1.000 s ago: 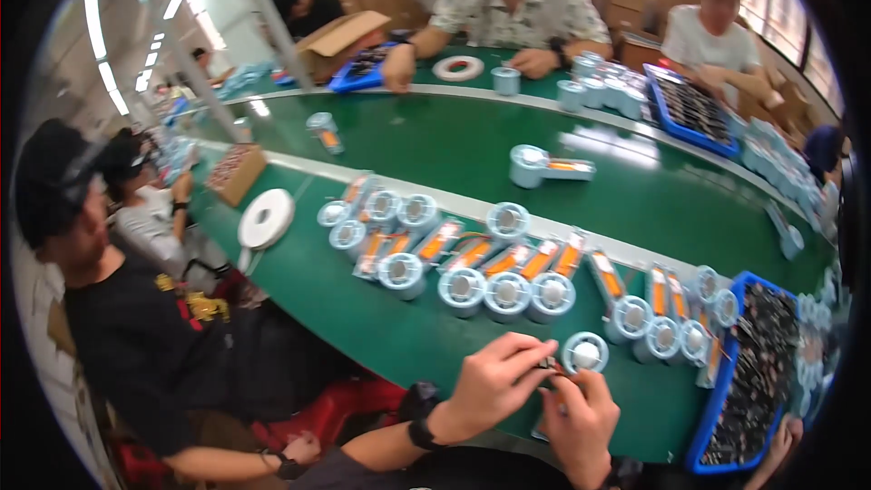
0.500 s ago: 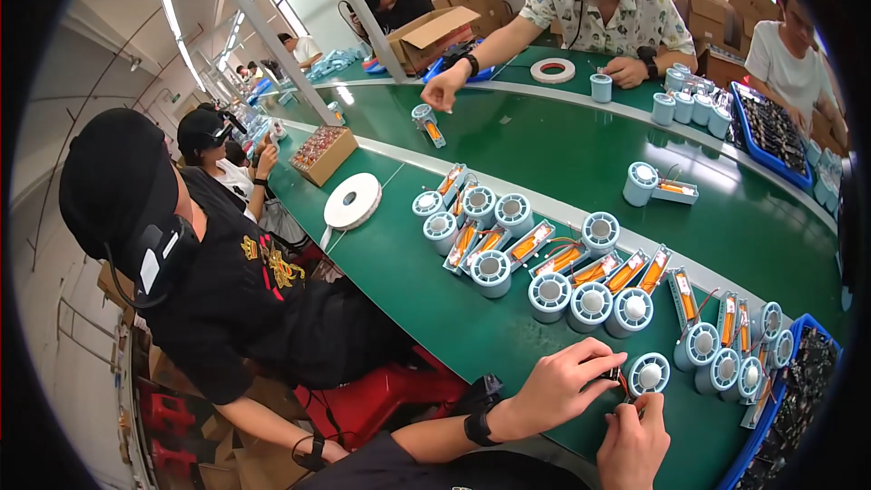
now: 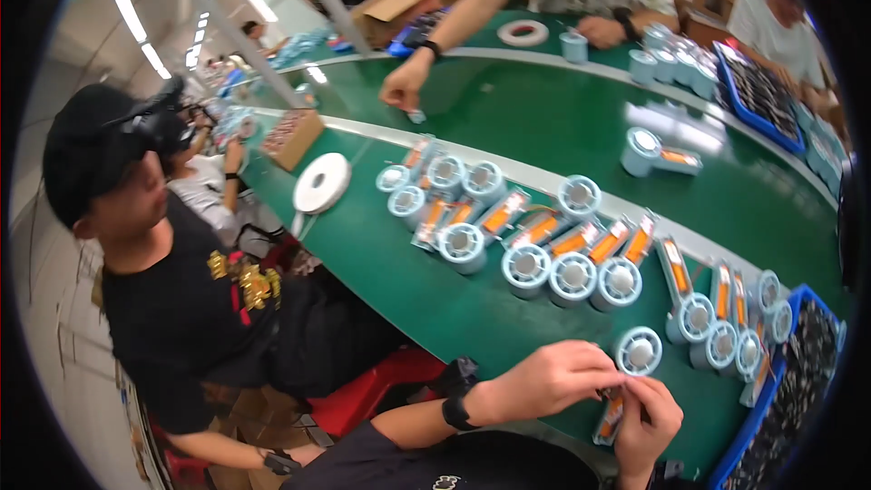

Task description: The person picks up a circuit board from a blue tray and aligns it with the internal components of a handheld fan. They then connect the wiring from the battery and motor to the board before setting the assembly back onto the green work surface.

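Two hands meet at the near side of a light-blue unit [image 3: 638, 351].
The left hand [image 3: 564, 379] and right hand [image 3: 648, 421] bring their fingertips close together, seemingly for fine work; blur hides what, if anything, they pinch. The unit's round, slotted head with its pale centre sits just beyond the grip, and what looks like its orange-filled arm [image 3: 609, 421] shows between the hands, probably so both reach it. Similar units [image 3: 572, 278] lie farther beyond, perhaps to leave elbow room.
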A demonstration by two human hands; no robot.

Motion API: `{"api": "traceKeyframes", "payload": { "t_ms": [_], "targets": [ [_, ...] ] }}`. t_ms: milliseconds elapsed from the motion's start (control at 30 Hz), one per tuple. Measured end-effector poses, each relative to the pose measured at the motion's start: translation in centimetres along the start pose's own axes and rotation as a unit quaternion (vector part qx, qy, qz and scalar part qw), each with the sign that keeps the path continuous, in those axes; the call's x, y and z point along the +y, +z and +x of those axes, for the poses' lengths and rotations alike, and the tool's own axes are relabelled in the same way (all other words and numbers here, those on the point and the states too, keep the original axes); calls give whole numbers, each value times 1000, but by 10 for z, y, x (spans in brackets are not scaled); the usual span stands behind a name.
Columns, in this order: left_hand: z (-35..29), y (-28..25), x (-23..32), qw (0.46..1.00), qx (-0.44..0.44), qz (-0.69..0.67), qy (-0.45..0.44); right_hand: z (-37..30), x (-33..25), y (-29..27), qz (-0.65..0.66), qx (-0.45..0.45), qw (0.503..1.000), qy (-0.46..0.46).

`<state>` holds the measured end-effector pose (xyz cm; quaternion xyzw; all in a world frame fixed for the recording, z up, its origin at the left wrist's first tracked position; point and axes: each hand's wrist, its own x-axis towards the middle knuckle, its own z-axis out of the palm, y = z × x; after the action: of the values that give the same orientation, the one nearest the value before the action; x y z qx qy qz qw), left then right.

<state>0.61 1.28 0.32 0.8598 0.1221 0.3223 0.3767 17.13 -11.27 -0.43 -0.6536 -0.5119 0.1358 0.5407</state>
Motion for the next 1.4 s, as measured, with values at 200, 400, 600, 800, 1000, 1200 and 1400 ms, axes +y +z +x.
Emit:
{"api": "traceKeyframes", "payload": {
  "t_ms": [200,400,600,800,1000,1200,1400],
  "targets": [
    [-1,-1,-2,999,19,-10,-27,11,-10,3,57,-13,997,59],
    [2,9,-6,999,26,-1,-21,16,-9,-10,127,-86,979,134],
    [2,7,-5,999,37,5,-3,27,-10,-12,102,-131,980,107],
    [-1,22,-4,998,47,-23,34,15,-2,-23,87,-121,971,185],
    [-2,15,1,996,65,35,48,18,-2,-16,120,-107,973,163],
    [5,20,8,988,77,112,79,14,-8,-34,38,-175,982,54],
    [2,26,10,984,80,130,89,1,-4,-20,23,-129,990,59]
  ]
}}
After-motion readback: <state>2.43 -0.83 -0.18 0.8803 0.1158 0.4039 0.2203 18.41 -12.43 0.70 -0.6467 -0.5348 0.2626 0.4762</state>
